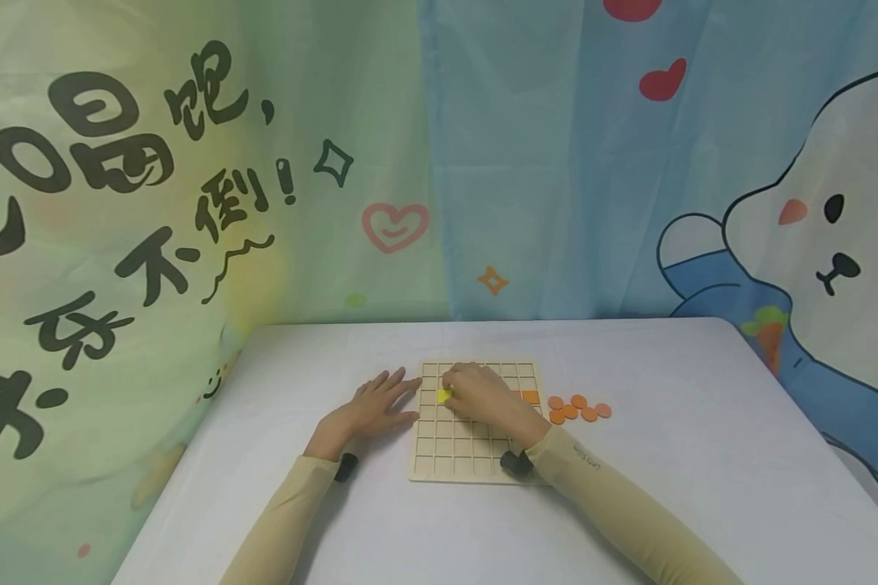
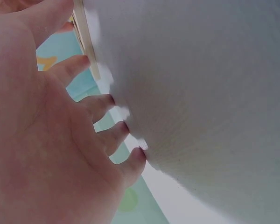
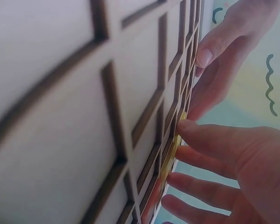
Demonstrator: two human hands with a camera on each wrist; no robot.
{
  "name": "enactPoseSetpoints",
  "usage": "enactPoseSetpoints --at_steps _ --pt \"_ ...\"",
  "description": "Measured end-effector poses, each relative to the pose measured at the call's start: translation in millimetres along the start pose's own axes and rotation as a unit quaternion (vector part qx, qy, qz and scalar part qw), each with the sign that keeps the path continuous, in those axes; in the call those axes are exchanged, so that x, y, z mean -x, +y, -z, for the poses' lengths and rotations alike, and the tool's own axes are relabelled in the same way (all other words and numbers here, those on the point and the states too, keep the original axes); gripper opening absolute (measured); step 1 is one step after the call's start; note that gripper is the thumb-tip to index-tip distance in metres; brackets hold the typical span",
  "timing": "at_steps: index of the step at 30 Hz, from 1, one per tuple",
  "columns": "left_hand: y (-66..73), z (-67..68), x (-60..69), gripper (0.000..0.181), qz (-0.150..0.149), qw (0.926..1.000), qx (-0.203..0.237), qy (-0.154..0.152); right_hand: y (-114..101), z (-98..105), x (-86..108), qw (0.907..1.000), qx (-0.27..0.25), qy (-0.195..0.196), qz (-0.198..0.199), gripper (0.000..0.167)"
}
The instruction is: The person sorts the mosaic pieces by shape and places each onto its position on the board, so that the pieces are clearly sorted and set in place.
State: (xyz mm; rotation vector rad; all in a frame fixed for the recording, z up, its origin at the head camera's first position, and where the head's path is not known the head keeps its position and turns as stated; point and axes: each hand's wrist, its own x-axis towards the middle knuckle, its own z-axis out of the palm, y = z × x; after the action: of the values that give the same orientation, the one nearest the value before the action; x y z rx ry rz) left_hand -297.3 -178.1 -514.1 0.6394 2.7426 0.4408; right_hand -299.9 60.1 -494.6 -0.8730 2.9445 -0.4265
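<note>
Left hand (image 1: 375,408) lies with fingers spread on a white surface (image 1: 702,455), thumb and index fingertip at the left edge of a pale wooden grid board (image 1: 446,448). Right hand (image 1: 486,396) reaches over the board, fingertips touching yellow (image 1: 444,396) in the grid; whether they pinch it, I cannot tell. Orange (image 1: 530,397) fills part of the same row; round orange pieces (image 1: 571,412) lie loose just right of the board.

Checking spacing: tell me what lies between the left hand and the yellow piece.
Between left hand and yellow piece, the head view shows only bare grid board.
</note>
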Motion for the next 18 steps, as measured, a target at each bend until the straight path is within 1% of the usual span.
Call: enactPoseSetpoints --at_steps 7,12,15,18 --pt "1.0 0.1 -0.4 0.066 0.003 1.0 0.001 -0.003 0.1 0.7 1.5 0.9999 0.001 0.009 0.006 0.025" --pt "2.5 0.6 0.6 0.066 0.004 1.0 0.002 -0.003 0.3 1.5 2.5 0.9999 0.009 0.008 0.007 0.025" --pt "2.8 1.0 1.3 0.066 0.005 1.0 0.001 -0.003 0.7 2.4 3.7 0.9999 0.006 0.008 0.007 0.026" --pt "3.0 1.7 1.6 0.066 0.006 1.0 0.001 -0.004 1.0 3.8 5.3 1.0 -0.007 0.006 0.002 0.03"
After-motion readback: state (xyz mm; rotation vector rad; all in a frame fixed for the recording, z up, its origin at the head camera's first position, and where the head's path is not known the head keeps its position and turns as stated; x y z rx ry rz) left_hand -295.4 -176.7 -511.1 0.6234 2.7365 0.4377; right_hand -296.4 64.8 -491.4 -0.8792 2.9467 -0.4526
